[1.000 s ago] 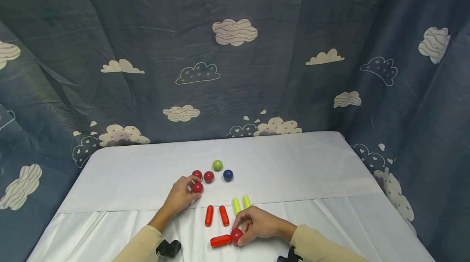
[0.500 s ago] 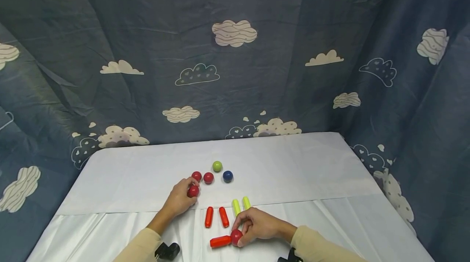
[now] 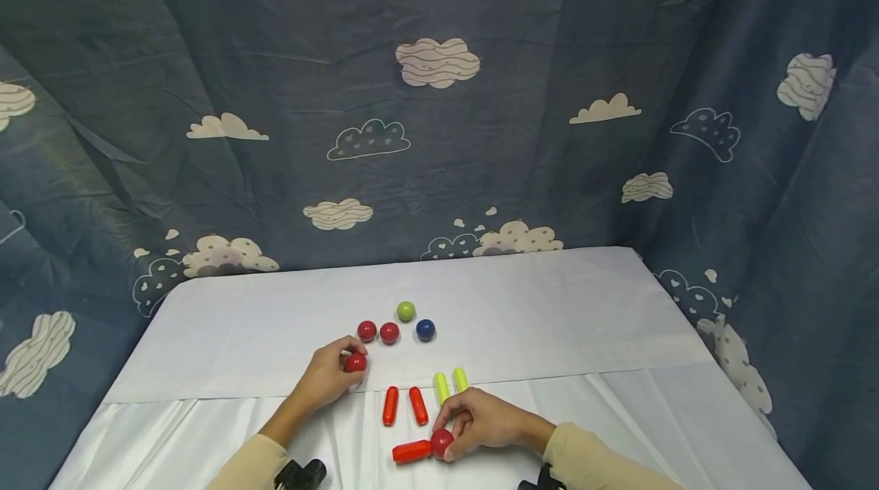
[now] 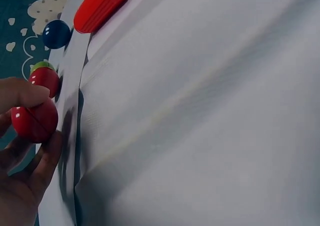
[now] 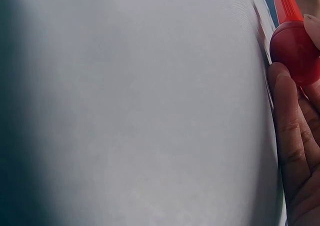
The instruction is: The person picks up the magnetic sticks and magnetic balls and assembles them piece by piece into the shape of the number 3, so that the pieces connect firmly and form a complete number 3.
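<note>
My left hand (image 3: 326, 377) grips a glossy red ball (image 3: 355, 362) between thumb and fingers, a little nearer to me than two other red balls (image 3: 367, 331). In the left wrist view a seam line crosses the held ball (image 4: 36, 121). Further right, my right hand (image 3: 489, 420) holds another red ball (image 3: 442, 444). A red ridged handle (image 3: 412, 452) sticks out from that ball, pointing left, and the two meet like a maraca. The right wrist view shows thumb and fingers around the ball (image 5: 295, 51).
Behind the hands lie a green ball (image 3: 406, 311) and a blue ball (image 3: 426, 330). Two loose red handles (image 3: 390, 406) and two yellow handles (image 3: 442, 387), partly behind my right hand, lie mid-table. A white cloth (image 3: 584, 307) covers the table; a cloud-print curtain (image 3: 508, 169) hangs behind.
My left hand has drawn its red ball left and slightly toward me, away from the other red balls. The right hand, its ball and the handle stay where they were.
</note>
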Tool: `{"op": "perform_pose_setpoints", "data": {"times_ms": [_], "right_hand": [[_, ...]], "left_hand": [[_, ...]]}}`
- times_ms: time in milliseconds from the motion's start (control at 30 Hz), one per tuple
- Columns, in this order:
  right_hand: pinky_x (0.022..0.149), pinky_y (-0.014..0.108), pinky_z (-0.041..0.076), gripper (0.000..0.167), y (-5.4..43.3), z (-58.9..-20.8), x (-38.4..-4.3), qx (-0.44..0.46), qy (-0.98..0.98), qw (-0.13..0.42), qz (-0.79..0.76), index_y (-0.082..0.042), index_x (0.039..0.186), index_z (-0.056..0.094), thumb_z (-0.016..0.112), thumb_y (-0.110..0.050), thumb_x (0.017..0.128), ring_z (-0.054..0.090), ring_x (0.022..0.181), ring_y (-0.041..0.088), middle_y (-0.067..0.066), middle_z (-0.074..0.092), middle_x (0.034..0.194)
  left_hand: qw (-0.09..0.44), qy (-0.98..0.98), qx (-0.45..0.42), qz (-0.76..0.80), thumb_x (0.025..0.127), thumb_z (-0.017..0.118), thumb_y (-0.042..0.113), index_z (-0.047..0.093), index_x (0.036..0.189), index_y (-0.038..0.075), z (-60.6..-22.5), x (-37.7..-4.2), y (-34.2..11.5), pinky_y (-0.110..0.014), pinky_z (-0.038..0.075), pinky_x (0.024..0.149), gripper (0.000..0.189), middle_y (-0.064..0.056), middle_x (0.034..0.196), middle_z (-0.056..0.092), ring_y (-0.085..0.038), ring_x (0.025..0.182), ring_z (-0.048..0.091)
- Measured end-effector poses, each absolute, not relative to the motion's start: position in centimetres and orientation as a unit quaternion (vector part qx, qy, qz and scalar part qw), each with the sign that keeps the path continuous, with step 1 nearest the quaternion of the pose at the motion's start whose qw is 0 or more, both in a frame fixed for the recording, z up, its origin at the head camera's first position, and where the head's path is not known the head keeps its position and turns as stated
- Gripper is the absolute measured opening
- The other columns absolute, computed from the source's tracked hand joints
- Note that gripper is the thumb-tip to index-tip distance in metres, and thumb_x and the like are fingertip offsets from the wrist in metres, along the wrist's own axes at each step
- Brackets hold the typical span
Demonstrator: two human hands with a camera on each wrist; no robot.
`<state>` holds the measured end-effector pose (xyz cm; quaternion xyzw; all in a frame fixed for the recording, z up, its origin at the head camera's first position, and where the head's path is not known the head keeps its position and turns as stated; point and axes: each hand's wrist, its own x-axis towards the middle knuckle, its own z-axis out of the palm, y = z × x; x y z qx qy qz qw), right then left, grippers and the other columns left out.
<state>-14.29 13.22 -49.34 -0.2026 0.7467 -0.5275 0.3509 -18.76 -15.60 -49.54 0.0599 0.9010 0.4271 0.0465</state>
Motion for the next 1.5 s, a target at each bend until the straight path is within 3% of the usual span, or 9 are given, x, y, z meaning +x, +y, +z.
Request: {"op": "perform_pose_setpoints", "data": {"times_ms": [267,500,733,1133,1500], "right_hand": [[0.056,0.018,0.042,0.023,13.3,-49.5,-14.3,-0.203,0.743,0.35,-0.532,-0.008,0.096,0.069,0.077,0.0,0.076,0.051,0.059,0.008,0.001,0.064,0.072],[0.056,0.018,0.043,0.024,13.3,-49.8,-14.4,-0.2,0.74,0.35,-0.538,-0.007,0.095,0.069,0.078,0.002,0.075,0.054,0.058,0.008,0.003,0.066,0.073],[0.057,0.019,0.044,0.024,13.3,-49.8,-14.4,-0.196,0.738,0.352,-0.541,-0.006,0.095,0.069,0.078,0.002,0.075,0.053,0.059,0.008,0.003,0.067,0.073],[0.058,0.018,0.044,0.024,13.3,-49.7,-14.4,-0.19,0.745,0.349,-0.536,-0.007,0.095,0.069,0.078,0.001,0.075,0.054,0.059,0.008,0.003,0.066,0.071],[0.057,0.018,0.043,0.023,13.2,-49.7,-14.2,-0.19,0.745,0.347,-0.537,-0.007,0.094,0.069,0.079,0.001,0.075,0.053,0.058,0.007,0.002,0.065,0.07]], "left_hand": [[0.087,0.891,0.052,0.443,0.069,0.083,0.003,0.069,0.1,0.008,-48.9,-17.4,-16.8,-0.03,0.048,0.071,0.034,-0.003,0.094,0.066,-0.016,0.085,0.061],[0.138,0.865,0.101,0.472,0.073,0.083,0.011,0.068,0.105,0.002,-48.3,-16.1,-17.4,-0.026,0.049,0.064,0.037,-0.004,0.089,0.066,-0.015,0.076,0.062],[0.177,0.85,0.132,0.479,0.07,0.085,0.012,0.068,0.102,0.004,-48.1,-15.0,-16.9,-0.025,0.052,0.069,0.037,-0.003,0.09,0.065,-0.016,0.08,0.063],[0.19,0.849,0.189,0.456,0.068,0.087,0.015,0.064,0.089,0.01,-48.5,-13.0,-16.1,-0.022,0.048,0.065,0.032,0.002,0.084,0.063,-0.01,0.075,0.057],[0.228,0.836,0.206,0.454,0.071,0.086,0.017,0.064,0.088,0.012,-48.5,-12.0,-15.4,-0.021,0.046,0.062,0.028,0.004,0.081,0.06,-0.007,0.073,0.053]]}}
